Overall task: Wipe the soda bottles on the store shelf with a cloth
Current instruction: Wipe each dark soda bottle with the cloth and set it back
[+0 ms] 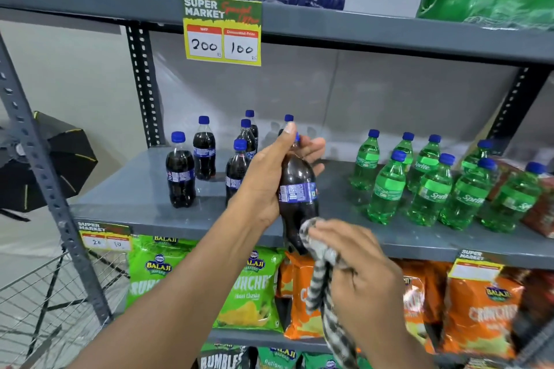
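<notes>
Grey shelf behind; my left hand clamps a cola bottle at neck and shoulder, lifted off it. Right hand bunches the striped cloth against its base. Full, heavyish, slick plastic: grip firm.

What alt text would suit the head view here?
A person's left hand holds a dark cola bottle off the grey shelf while the right hand presses a striped cloth to its base. Other cola bottles and green Sprite bottles stand behind.
</notes>
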`<state>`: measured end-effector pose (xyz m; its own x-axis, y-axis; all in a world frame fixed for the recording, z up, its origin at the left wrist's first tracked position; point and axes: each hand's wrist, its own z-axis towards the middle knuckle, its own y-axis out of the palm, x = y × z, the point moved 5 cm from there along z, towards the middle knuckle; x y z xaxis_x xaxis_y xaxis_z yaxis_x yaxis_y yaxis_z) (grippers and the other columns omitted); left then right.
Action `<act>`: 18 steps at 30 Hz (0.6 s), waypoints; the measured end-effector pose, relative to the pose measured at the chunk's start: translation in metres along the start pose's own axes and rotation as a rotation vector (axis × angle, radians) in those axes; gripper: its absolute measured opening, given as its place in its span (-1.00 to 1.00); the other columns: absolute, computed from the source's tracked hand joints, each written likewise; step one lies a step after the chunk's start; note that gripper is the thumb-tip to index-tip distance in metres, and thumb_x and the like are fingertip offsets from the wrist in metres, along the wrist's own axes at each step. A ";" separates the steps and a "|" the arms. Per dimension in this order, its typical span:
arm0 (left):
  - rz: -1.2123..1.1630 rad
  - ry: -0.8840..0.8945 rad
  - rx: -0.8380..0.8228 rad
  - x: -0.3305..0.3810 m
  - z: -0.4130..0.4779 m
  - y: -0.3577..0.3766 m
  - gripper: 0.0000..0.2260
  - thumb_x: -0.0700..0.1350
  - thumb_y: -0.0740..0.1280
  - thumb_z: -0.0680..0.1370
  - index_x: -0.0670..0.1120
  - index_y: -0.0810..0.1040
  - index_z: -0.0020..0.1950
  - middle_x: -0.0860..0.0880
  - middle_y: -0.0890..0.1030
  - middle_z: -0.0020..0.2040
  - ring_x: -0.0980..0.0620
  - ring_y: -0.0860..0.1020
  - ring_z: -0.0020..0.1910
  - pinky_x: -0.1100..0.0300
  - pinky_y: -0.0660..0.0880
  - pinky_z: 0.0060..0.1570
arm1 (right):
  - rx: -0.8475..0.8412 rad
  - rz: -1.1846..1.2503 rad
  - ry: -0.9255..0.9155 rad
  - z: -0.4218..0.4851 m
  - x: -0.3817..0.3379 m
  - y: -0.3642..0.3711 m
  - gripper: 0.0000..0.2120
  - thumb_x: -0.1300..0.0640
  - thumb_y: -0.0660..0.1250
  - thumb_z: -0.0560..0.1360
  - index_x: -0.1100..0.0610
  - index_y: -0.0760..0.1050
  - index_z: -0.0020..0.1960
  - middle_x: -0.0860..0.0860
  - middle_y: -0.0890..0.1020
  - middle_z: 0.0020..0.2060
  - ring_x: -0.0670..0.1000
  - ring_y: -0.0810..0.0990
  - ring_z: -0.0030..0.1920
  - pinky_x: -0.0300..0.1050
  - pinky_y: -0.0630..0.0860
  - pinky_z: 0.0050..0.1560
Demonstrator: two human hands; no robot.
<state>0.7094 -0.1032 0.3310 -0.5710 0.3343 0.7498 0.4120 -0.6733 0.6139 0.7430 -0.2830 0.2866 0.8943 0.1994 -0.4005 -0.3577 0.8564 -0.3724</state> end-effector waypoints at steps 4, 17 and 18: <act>-0.054 -0.044 -0.047 -0.009 -0.004 0.004 -0.69 0.12 0.38 0.57 -0.08 0.70 -0.19 -0.20 0.75 0.07 -0.08 0.71 0.12 -0.04 0.65 0.07 | 0.047 0.064 0.040 0.023 0.005 -0.004 -0.32 0.66 0.19 0.26 0.06 0.64 0.13 -0.14 0.63 0.12 -0.14 0.59 0.20 -0.28 0.46 0.28; -0.171 -0.006 -0.124 0.000 -0.011 0.007 -0.66 0.14 0.35 0.58 -0.11 0.66 -0.16 -0.19 0.75 0.02 -0.07 0.73 0.04 -0.03 0.65 0.10 | 0.070 0.182 0.110 0.015 -0.001 -0.009 -0.29 0.65 0.19 0.29 -0.04 0.65 0.12 -0.24 0.64 0.13 -0.21 0.57 0.22 -0.39 0.42 0.26; -0.173 -0.009 -0.134 -0.001 -0.012 0.011 -0.67 0.14 0.36 0.57 -0.11 0.67 -0.15 -0.18 0.75 0.02 -0.07 0.72 0.04 -0.03 0.65 0.10 | 0.080 0.204 0.131 0.024 -0.001 -0.010 -0.29 0.67 0.19 0.31 -0.03 0.65 0.12 -0.22 0.64 0.13 -0.22 0.56 0.23 -0.40 0.41 0.26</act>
<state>0.7063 -0.1184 0.3337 -0.6185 0.4575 0.6388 0.2102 -0.6870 0.6956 0.7526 -0.2802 0.3109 0.7614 0.3130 -0.5677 -0.5001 0.8409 -0.2071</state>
